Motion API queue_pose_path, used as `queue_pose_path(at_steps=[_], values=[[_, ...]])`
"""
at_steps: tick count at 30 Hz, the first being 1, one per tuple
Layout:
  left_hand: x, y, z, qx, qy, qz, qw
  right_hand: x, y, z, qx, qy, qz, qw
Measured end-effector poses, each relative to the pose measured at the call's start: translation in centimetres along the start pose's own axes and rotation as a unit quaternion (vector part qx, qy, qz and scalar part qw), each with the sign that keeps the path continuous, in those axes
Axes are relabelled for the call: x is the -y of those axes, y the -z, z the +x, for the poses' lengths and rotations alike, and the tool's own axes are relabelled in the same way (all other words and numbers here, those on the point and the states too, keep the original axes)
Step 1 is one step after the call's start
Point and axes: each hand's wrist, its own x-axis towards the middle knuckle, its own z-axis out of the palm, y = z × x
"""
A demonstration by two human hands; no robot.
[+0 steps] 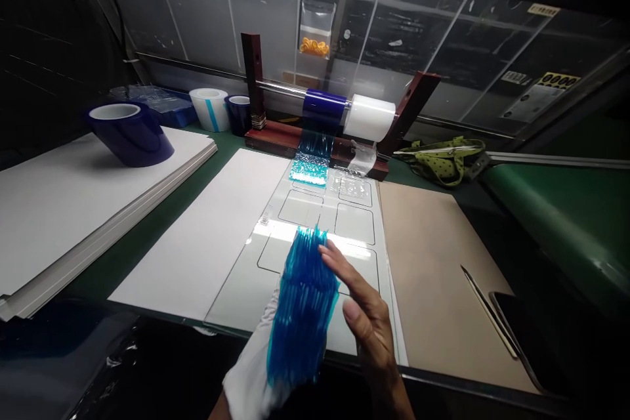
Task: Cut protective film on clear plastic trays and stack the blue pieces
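My left hand (253, 371), in a white glove, is low at the front edge with a crumpled strip of blue film (302, 315) lying over it and gripped in it. My right hand (367, 318) is bare, its fingers stretched flat against the film's right side. Both hands hover over a glossy white panel (315, 213) marked with rectangular outlines. At the panel's far end, another piece of blue film (310, 167) hangs down from a blue roll (322, 105).
A dark red stand (275, 134) holds a rod with the blue roll and a white roll (369, 118). A loose blue roll (130, 131) rests on stacked white sheets (73, 203) at left. A tan board (433, 262), a thin metal tool (485, 308) and a dark phone (522, 335) lie at right.
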Motion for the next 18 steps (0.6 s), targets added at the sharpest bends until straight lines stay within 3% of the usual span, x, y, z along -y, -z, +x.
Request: queue_pose_path(at_steps=[8,18], values=[[-0.3,-0.8,-1.0,0.010,0.028,-0.028,0.999,0.6,0.0,-0.1,-0.048,0.015,-0.065,0.997],[2.1,1.0,-1.5,0.065,0.087,-0.068,0.992,1.0,0.0,-0.5,-0.076,0.029,-0.119,0.990]])
